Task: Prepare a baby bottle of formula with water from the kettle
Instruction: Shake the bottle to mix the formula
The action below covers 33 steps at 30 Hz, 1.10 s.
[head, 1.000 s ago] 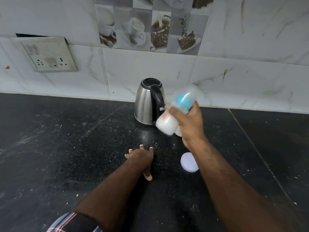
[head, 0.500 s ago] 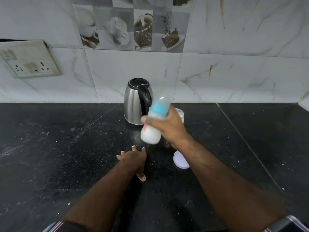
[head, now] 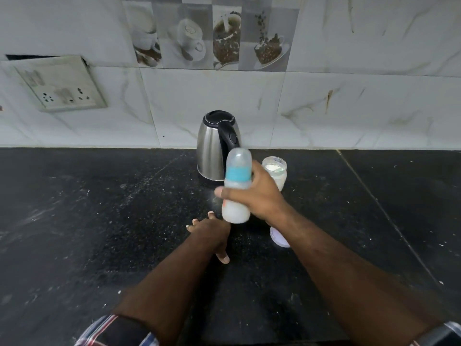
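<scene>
Fingers and thumb of the right hand [head: 252,196] wrap round the middle of the translucent plastic baby bottle with the blue collar and clear cap [head: 236,186], which is held off the black speckled stone worktop [head: 87,221] and nearly upright, its cap leaning slightly away from the person. Its lower part is milky white and the cap is on, so I judge that water and powder are already inside and the hand holds it mid-body to shake the mix; a grip at the middle keeps both ends under control and the capped teat clear of the palm.

Below it, the left hand [head: 212,233] lies flat on the worktop with fingers spread and straight, holding nothing. It looks to be a brace for the body while the other arm works.

Behind the bottle, the stainless steel electric kettle with the black lid and handle [head: 214,148] stands against the tiled wall, lid down, handle turned toward the person, within easy reach. Just right of it, partly hidden by the right hand, a clear jar of white powder [head: 274,168] stands open. Its round white lid [head: 280,239] lies on the worktop nearer the person, under the right wrist. The jar has yet to be closed.
</scene>
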Each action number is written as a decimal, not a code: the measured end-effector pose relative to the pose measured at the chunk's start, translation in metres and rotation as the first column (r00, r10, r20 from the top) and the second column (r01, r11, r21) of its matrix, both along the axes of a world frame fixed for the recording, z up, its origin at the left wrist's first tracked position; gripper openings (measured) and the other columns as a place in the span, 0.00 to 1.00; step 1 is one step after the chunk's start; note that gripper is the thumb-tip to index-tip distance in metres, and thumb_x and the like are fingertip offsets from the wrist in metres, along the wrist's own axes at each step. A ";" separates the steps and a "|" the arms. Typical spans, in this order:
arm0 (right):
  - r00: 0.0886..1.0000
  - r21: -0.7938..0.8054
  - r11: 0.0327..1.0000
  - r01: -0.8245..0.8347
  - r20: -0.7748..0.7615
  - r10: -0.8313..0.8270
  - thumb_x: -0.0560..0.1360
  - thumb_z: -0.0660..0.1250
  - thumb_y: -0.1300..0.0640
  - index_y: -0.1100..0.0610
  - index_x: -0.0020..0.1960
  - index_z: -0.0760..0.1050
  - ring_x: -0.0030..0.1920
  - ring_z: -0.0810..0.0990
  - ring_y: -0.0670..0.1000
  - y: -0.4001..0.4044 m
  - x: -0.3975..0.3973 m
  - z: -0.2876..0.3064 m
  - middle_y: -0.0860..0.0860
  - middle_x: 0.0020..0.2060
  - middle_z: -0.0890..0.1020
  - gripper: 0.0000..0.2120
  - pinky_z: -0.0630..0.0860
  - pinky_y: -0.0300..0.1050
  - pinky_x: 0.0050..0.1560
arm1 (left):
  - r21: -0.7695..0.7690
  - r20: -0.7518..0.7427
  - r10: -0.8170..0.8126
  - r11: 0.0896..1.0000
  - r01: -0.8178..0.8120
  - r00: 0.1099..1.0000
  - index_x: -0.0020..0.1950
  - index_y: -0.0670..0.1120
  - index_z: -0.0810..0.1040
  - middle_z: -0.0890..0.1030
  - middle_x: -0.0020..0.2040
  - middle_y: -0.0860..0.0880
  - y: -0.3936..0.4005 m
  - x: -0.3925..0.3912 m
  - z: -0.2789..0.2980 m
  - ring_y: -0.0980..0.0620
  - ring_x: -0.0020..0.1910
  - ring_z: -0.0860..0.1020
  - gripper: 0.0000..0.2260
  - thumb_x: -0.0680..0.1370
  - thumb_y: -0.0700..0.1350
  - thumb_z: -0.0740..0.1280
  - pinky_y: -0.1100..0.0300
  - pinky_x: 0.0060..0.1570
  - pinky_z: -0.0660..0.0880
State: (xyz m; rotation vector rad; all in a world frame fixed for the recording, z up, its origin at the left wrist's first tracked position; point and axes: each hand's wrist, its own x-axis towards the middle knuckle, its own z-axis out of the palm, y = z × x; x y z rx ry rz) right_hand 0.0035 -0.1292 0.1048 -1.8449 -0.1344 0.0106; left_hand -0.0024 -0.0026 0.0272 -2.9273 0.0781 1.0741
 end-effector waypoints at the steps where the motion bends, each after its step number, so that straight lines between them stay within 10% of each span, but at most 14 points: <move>1: 0.999 0.121 0.992 0.038 0.025 -0.042 0.54 0.83 0.41 0.51 0.62 0.74 0.49 0.86 0.51 -0.001 0.004 0.003 0.51 0.51 0.85 0.40 0.85 0.54 0.50 | -0.005 0.000 -0.003 1.000 0.003 1.000 0.85 0.50 0.39 0.41 0.85 0.38 0.000 0.001 0.001 0.23 0.79 0.52 0.60 0.70 0.53 0.82 0.23 0.73 0.57; 4: 0.981 0.406 0.902 0.146 0.058 -0.185 0.58 0.83 0.47 0.56 0.62 0.73 0.47 0.86 0.52 -0.005 0.012 0.012 0.55 0.50 0.84 0.37 0.84 0.52 0.45 | -0.009 -0.010 0.003 1.000 -0.003 1.000 0.85 0.52 0.38 0.42 0.85 0.38 0.000 0.000 0.001 0.23 0.80 0.52 0.61 0.70 0.54 0.82 0.24 0.73 0.58; 8: 0.999 0.083 0.995 -0.050 0.017 0.049 0.53 0.83 0.40 0.44 0.57 0.73 0.45 0.86 0.44 0.001 -0.006 0.004 0.46 0.48 0.85 0.36 0.82 0.42 0.42 | 0.005 0.003 -0.017 1.000 0.017 1.000 0.85 0.50 0.42 0.48 0.85 0.38 0.001 0.001 -0.002 0.25 0.80 0.54 0.58 0.70 0.54 0.82 0.24 0.73 0.58; 12: 0.978 0.512 0.850 0.126 0.076 -0.192 0.58 0.83 0.48 0.52 0.58 0.73 0.45 0.84 0.52 -0.006 0.011 0.020 0.53 0.47 0.84 0.33 0.85 0.53 0.47 | -0.008 0.007 -0.001 1.000 0.001 1.000 0.85 0.51 0.39 0.43 0.85 0.37 0.001 -0.001 0.000 0.24 0.79 0.54 0.61 0.69 0.54 0.82 0.24 0.73 0.59; 16: 1.000 0.088 0.996 -0.027 0.012 0.026 0.52 0.84 0.40 0.45 0.58 0.73 0.44 0.85 0.42 -0.002 -0.009 0.003 0.46 0.49 0.85 0.38 0.82 0.38 0.41 | 0.001 0.000 0.000 1.000 0.000 1.000 0.85 0.49 0.42 0.45 0.85 0.38 0.001 -0.001 0.001 0.24 0.80 0.53 0.59 0.70 0.54 0.82 0.25 0.73 0.59; 20: 0.977 0.509 0.846 0.159 0.041 -0.208 0.57 0.84 0.46 0.53 0.59 0.73 0.47 0.86 0.53 -0.010 0.011 0.019 0.53 0.49 0.85 0.36 0.85 0.55 0.46 | -0.006 0.016 -0.018 1.000 0.018 1.000 0.85 0.51 0.40 0.42 0.85 0.38 0.001 -0.003 0.003 0.24 0.79 0.54 0.60 0.70 0.54 0.82 0.25 0.73 0.59; 24: 1.000 0.112 0.993 -0.026 0.002 0.026 0.51 0.83 0.40 0.45 0.56 0.74 0.45 0.86 0.44 -0.004 -0.007 0.008 0.47 0.48 0.85 0.36 0.83 0.45 0.43 | 0.002 0.002 -0.014 1.000 0.014 1.000 0.85 0.49 0.43 0.44 0.85 0.38 0.001 -0.002 0.002 0.23 0.79 0.53 0.59 0.69 0.54 0.82 0.25 0.73 0.59; 28: 0.977 0.579 0.802 0.147 0.040 -0.208 0.56 0.83 0.48 0.54 0.57 0.73 0.41 0.85 0.49 -0.008 0.011 0.022 0.49 0.45 0.84 0.34 0.83 0.50 0.44 | -0.010 0.012 -0.007 1.000 0.007 1.000 0.85 0.51 0.40 0.43 0.85 0.38 0.002 -0.002 0.002 0.24 0.79 0.54 0.60 0.69 0.54 0.82 0.24 0.73 0.59; 33: 0.997 0.141 0.987 -0.074 -0.028 0.079 0.53 0.84 0.43 0.48 0.58 0.75 0.45 0.86 0.47 0.002 -0.014 0.000 0.47 0.46 0.86 0.36 0.84 0.47 0.46 | 0.003 0.003 -0.002 1.000 0.002 1.000 0.85 0.49 0.45 0.51 0.84 0.37 0.002 0.000 -0.001 0.25 0.80 0.55 0.57 0.70 0.54 0.82 0.25 0.74 0.59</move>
